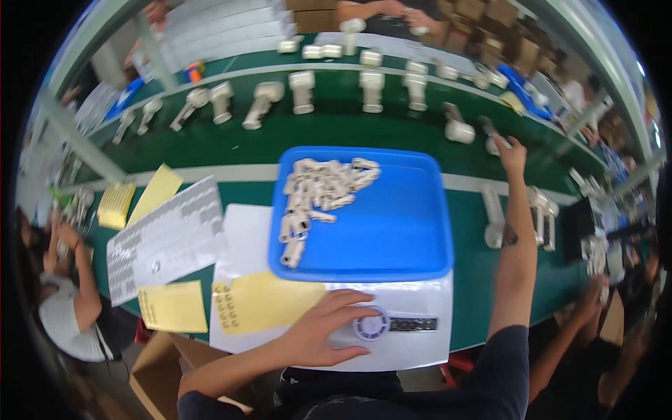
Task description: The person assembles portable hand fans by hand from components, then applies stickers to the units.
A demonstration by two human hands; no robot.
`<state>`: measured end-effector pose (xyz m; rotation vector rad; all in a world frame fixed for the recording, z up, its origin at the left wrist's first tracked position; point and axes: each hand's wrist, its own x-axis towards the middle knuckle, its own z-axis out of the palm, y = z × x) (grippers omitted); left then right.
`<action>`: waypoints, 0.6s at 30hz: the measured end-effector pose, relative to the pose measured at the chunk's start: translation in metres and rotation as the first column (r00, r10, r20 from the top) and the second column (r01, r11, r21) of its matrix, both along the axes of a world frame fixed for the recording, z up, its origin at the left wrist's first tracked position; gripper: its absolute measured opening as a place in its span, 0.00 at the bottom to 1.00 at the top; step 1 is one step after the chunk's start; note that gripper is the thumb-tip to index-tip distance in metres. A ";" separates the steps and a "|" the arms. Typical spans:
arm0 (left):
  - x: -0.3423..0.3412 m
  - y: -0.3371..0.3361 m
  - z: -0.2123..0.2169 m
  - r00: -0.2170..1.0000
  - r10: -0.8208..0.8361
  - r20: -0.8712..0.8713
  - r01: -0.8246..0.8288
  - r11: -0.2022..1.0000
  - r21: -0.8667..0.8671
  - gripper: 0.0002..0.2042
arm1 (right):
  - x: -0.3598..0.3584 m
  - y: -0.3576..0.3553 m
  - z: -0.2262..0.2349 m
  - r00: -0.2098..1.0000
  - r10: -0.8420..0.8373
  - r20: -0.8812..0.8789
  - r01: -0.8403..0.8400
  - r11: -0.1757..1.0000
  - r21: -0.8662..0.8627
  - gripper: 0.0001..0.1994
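My left hand [329,329] lies over the white sheet with thumb and fingers spread around a round white-and-purple slotted disc [371,323]. Against the disc's right side lies a dark strip with a printed pattern [414,324]. My right arm reaches far out to the right, and my right hand [514,155] has its fingers on a white-and-grey handled device [493,140] on the green belt; blur hides part of that grip. Directly ahead stands a blue tray [392,231] with a pile of small white plastic parts [318,189] along its left side.
Several white handled devices [372,91] line the green belt [336,133]. More stand right of my arm, including one device [492,217] beside it. Yellow sheets [175,308] and a grey-white sticker sheet [168,238] lie left. Co-workers sit on both sides and opposite.
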<state>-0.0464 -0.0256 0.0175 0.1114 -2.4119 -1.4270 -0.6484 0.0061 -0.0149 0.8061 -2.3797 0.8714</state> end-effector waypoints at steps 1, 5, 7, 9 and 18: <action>0.001 0.005 -0.005 1.000 -0.020 0.019 0.019 1.000 0.014 0.31 | 0.020 -0.011 0.007 0.984 -0.042 -0.171 0.054 0.996 0.067 0.31; -0.009 0.034 -0.046 0.992 0.110 0.056 -0.107 0.992 -0.065 0.36 | 0.207 -0.036 0.061 0.694 0.680 0.237 -0.711 0.698 0.082 0.17; -0.021 0.041 -0.062 0.996 0.091 0.013 -0.091 0.996 -0.022 0.33 | 0.294 -0.005 0.082 0.528 0.845 0.085 -0.825 0.487 0.286 0.15; -0.020 0.055 -0.061 0.982 0.164 -0.092 -0.171 0.982 -0.081 0.31 | 0.344 0.039 0.090 0.466 0.871 0.159 -0.828 0.365 0.426 0.16; 0.049 0.065 -0.019 0.954 0.027 -0.300 -0.053 0.996 -0.076 0.30 | 0.434 0.230 0.087 0.273 0.708 0.651 -0.944 0.327 0.041 0.28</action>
